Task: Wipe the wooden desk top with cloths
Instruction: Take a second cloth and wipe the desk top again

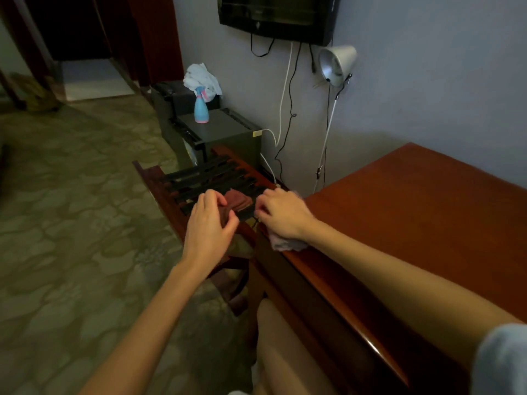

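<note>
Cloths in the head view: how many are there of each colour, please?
Reddish-brown cloth: 1
Pale pink cloth: 1
White cloth: 1
Total: 3

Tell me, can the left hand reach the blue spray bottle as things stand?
Probably not yet: the left hand grips the dark red cloth, and the spray bottle stands far beyond it on the black box. Nothing blocks the way, though.
</note>
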Demonstrator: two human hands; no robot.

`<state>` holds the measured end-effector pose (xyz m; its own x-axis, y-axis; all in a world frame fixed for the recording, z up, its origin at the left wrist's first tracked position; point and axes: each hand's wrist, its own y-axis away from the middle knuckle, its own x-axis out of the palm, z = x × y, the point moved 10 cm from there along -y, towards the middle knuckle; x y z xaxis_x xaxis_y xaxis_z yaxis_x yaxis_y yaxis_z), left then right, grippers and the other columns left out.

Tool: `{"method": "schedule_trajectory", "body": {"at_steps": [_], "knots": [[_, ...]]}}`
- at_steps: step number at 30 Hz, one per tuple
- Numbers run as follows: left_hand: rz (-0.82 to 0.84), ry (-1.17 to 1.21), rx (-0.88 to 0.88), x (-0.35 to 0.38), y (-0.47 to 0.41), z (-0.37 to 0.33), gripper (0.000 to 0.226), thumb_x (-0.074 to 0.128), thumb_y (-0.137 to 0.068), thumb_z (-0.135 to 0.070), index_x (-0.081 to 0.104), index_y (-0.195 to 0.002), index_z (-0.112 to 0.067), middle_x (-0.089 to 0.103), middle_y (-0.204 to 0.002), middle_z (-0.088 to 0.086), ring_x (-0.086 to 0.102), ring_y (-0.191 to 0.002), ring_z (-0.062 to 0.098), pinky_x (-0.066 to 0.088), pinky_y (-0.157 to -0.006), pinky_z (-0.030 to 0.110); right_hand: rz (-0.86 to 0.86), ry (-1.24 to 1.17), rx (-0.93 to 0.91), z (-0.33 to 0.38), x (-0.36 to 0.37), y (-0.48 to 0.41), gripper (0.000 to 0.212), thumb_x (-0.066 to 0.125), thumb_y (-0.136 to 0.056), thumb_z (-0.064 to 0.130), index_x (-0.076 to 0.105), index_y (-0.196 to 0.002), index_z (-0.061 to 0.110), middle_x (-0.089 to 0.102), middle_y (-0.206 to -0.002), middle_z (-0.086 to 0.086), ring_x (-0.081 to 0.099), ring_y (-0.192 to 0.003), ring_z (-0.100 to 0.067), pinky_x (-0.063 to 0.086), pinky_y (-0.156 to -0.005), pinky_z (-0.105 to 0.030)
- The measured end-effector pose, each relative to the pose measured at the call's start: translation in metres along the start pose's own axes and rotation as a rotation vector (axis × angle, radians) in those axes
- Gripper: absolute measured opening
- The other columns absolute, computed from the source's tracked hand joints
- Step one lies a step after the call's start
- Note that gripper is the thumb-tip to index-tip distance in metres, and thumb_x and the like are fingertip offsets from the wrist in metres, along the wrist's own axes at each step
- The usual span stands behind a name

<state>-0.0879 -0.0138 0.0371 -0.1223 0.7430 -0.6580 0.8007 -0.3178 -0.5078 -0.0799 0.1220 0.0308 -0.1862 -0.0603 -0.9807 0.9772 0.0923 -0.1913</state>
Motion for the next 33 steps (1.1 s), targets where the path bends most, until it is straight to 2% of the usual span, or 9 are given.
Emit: {"method": "schedule_trajectory", "body": {"at_steps": [6,9,12,14,19,22,25,30,33], "knots": [[0.016,-0.002,-0.018,0.005,0.002,0.002,0.021,0.061,-0.085,-0.015,0.043,-0.096,-0.013,0.048,-0.094,0.003,0.053,-0.088,0.023,0.036,-0.074,0.028,-0.061,-0.208,-0.114,0.025,-0.018,0.059,0.022,0.056,-0.091,0.039,0.045,-0.090,0.020,0.041,-0.093,0.006,0.038,-0.075,-0.007,0.026,-0.063,-0.023],[0.068,0.034,-0.001,0.019,0.001,-0.009,0.021,0.060,-0.086,-0.017,0.042,-0.096,-0.015,0.049,-0.095,0.002,0.052,-0.087,0.019,0.035,-0.072,0.026,-0.066,-0.151,0.001,-0.012,-0.026,0.068,0.028,0.047,-0.095,0.044,0.044,-0.078,0.022,0.045,-0.082,0.008,0.041,-0.071,-0.007,0.027,-0.058,-0.022],[0.106,0.038,0.014,0.026,0.005,-0.017,0.019,0.059,-0.087,-0.019,0.043,-0.097,-0.015,0.048,-0.095,0.000,0.050,-0.084,0.017,0.034,-0.069,0.024,-0.075,-0.068,0.204,-0.072,-0.029,0.045,0.028,0.040,-0.100,0.037,0.050,-0.079,0.021,0.051,-0.084,0.004,0.051,-0.074,-0.011,0.036,-0.057,-0.019],[0.115,0.042,0.025,0.025,0.008,-0.020,0.018,0.059,-0.088,-0.019,0.043,-0.097,-0.016,0.047,-0.094,-0.001,0.049,-0.083,0.017,0.032,-0.068,0.024,-0.051,-0.004,0.284,-0.095,-0.024,0.023,0.028,0.038,-0.100,0.034,0.053,-0.083,0.019,0.052,-0.087,0.001,0.056,-0.079,-0.015,0.032,-0.054,-0.017],[0.116,0.056,0.025,0.020,-0.001,-0.029,0.019,0.058,-0.087,-0.021,0.042,-0.096,-0.016,0.048,-0.094,-0.001,0.049,-0.083,0.017,0.031,-0.068,0.025,-0.035,0.037,0.223,-0.073,-0.009,0.005,0.031,0.038,-0.098,0.039,0.059,-0.101,0.018,0.059,-0.103,-0.004,0.054,-0.098,-0.021,0.040,-0.082,-0.035],[0.145,0.071,0.046,0.030,-0.008,-0.045,0.019,0.057,-0.086,-0.022,0.043,-0.096,-0.016,0.048,-0.095,0.000,0.050,-0.085,0.018,0.032,-0.069,0.027,-0.109,-0.029,0.012,-0.039,-0.017,0.040,0.021,0.045,-0.094,0.035,0.054,-0.093,0.016,0.053,-0.093,-0.003,0.049,-0.089,-0.020,0.032,-0.073,-0.030],[0.199,0.084,0.063,0.048,-0.012,-0.060,0.019,0.057,-0.086,-0.024,0.042,-0.095,-0.018,0.049,-0.095,-0.001,0.050,-0.085,0.018,0.033,-0.069,0.028,-0.048,-0.107,-0.173,-0.026,-0.022,0.085,0.025,0.037,-0.091,0.044,0.048,-0.088,0.021,0.038,-0.086,0.008,0.037,-0.079,-0.012,0.028,-0.069,-0.028],[0.295,0.033,0.132,0.065,-0.013,-0.083,0.019,0.057,-0.086,-0.029,0.043,-0.097,-0.022,0.051,-0.097,-0.004,0.050,-0.087,0.014,0.039,-0.069,0.028,-0.001,-0.077,-0.028,-0.098,-0.022,0.072,0.031,0.022,-0.088,0.054,0.040,-0.085,0.028,0.038,-0.085,0.008,0.036,-0.078,-0.012,0.027,-0.072,-0.028],[0.337,-0.045,0.222,0.066,-0.002,-0.090,0.020,0.056,-0.086,-0.034,0.044,-0.099,-0.025,0.049,-0.099,-0.008,0.046,-0.090,0.011,0.038,-0.069,0.024,-0.025,-0.028,0.078,-0.123,-0.014,0.036,0.032,0.027,-0.091,0.048,0.043,-0.087,0.021,0.040,-0.087,0.002,0.039,-0.081,-0.018,0.030,-0.073,-0.033]]}}
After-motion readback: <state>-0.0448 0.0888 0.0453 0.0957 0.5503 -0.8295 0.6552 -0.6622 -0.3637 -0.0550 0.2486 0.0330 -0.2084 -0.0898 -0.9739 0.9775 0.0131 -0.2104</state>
